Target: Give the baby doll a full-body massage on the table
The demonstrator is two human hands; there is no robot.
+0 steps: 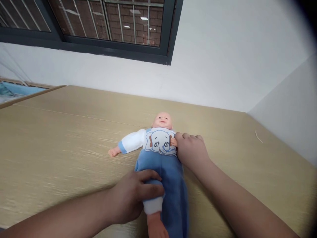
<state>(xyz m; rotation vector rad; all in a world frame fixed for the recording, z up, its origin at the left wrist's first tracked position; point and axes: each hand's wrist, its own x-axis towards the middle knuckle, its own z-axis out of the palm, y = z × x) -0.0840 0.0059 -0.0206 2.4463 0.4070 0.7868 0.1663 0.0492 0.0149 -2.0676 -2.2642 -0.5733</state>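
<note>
A baby doll point(160, 165) lies on its back on the wooden tabletop, head toward the wall. It wears a white top with blue cuffs, an elephant face point(160, 141) on the chest, and blue trousers. My left hand point(133, 193) is wrapped round the doll's lower trouser leg, just above the white cuff and bare foot point(156, 225). On the other side, my right hand point(192, 148) closes round the doll's arm beside the chest; the doll's small hand pokes out by my fingers. The doll's other arm point(130, 142) stretches out on the table.
The pale wooden tabletop point(61, 142) runs back to a white wall point(210, 66), with a dark-framed barred window point(111, 43) above. A thin pale strand point(258, 137) lies at the right. Blue fabric point(22, 89) shows beyond the table's left edge.
</note>
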